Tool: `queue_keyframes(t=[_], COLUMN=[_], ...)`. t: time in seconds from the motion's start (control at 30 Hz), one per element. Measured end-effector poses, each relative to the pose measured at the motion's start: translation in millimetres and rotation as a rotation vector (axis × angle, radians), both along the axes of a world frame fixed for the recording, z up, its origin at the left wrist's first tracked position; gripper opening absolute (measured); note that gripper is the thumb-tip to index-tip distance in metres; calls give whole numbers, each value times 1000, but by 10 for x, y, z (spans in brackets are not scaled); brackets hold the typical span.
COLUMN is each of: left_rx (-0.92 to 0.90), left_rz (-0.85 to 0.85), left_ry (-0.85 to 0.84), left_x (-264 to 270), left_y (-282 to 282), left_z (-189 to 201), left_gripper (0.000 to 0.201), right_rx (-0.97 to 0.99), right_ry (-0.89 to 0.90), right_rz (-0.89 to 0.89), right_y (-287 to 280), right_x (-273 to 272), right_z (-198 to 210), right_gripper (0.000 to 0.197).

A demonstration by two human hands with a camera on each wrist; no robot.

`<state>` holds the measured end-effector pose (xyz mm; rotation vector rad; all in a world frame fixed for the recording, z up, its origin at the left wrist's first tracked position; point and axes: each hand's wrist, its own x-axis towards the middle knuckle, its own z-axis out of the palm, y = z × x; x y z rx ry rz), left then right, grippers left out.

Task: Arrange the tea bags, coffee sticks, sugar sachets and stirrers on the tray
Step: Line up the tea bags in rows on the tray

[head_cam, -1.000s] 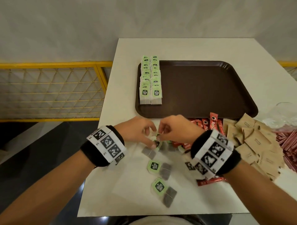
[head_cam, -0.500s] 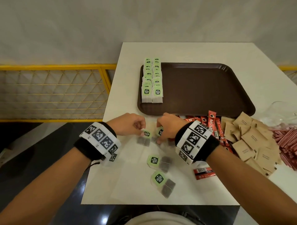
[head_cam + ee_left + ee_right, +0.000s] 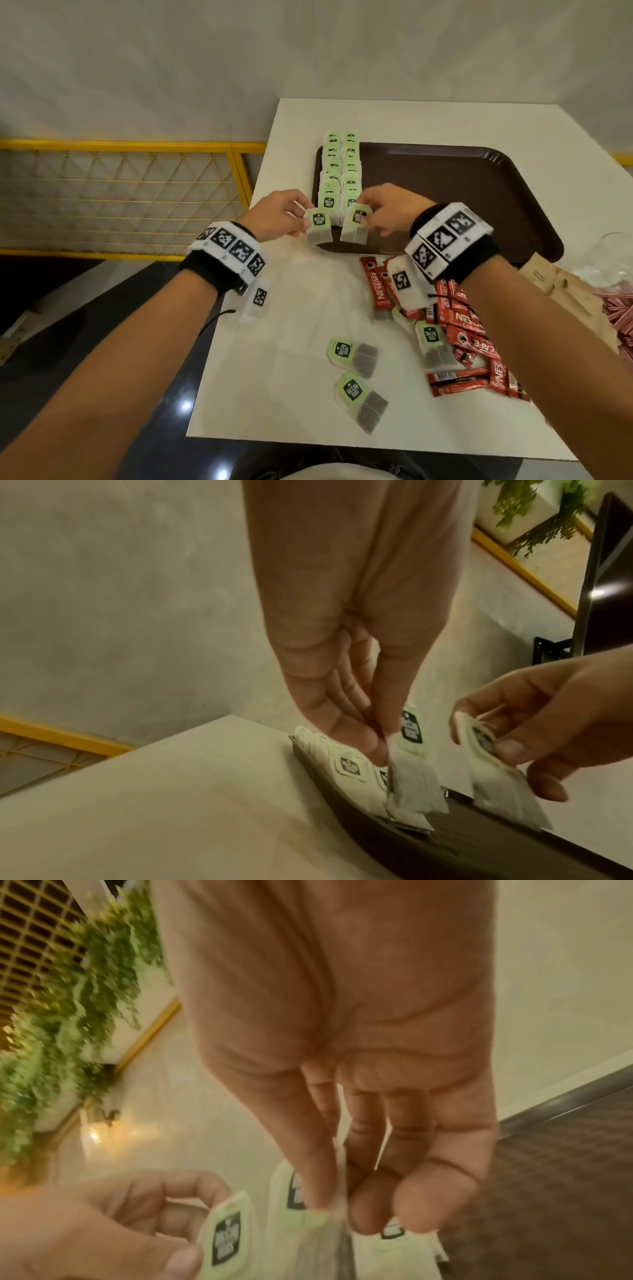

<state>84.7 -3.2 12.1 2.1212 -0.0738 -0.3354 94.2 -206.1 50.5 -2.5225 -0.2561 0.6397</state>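
Observation:
My left hand (image 3: 294, 219) pinches a green-tagged tea bag (image 3: 318, 228) by its top, hanging at the near left corner of the brown tray (image 3: 479, 192). Beside it my right hand (image 3: 373, 216) pinches a second tea bag (image 3: 356, 224) the same way. Both bags hang just in front of two rows of tea bags (image 3: 340, 171) standing along the tray's left edge. In the left wrist view the left hand's bag (image 3: 411, 772) touches the front of the row. Three loose tea bags (image 3: 352, 356) lie on the white table. Red coffee sticks (image 3: 459, 339) are heaped under my right forearm.
Brown sugar sachets (image 3: 561, 291) and pink striped stirrers (image 3: 620, 315) lie at the table's right edge, by a clear plastic wrapper (image 3: 613, 253). A yellow mesh railing (image 3: 120, 198) runs left of the table. Most of the tray floor is bare.
Both hands lifted a tea bag each off the table and carried them forward to the tray's near left corner, in front of the rows.

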Motion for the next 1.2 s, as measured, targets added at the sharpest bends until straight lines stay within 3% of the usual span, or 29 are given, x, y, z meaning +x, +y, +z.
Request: queue_keyframes(t=[0.2, 0.4, 0.6, 0.73, 0.87, 0.97, 1.2], left_rx=[240, 471, 515, 572, 570, 581, 700], left_rz=[-30, -76, -73, -82, -140, -169, -246], left_ry=[-57, -136, -154, -223, -300, -325, -241], left_x=[362, 514, 561, 545, 463, 387, 333], left_y=[-202, -262, -270, -273, -316, -345, -430], left_z=[-36, -127, -149, -168, -186, -188, -186], left_gripper=[24, 29, 25, 32, 38, 36, 34], right_rx=[-148, -142, -131, -111, -75, -58, -290], right_ry=[16, 10, 16, 8, -41, -43, -72], right_rz=[-23, -120, -172, -169, -163, -101, 82], right_y=[107, 182, 186, 165, 116, 86, 162], right_x=[349, 490, 577, 591, 546, 489, 375], right_z=[-171, -268, -333, -342, -390, -398, -429], right_gripper=[43, 34, 35, 22, 36, 34, 44])
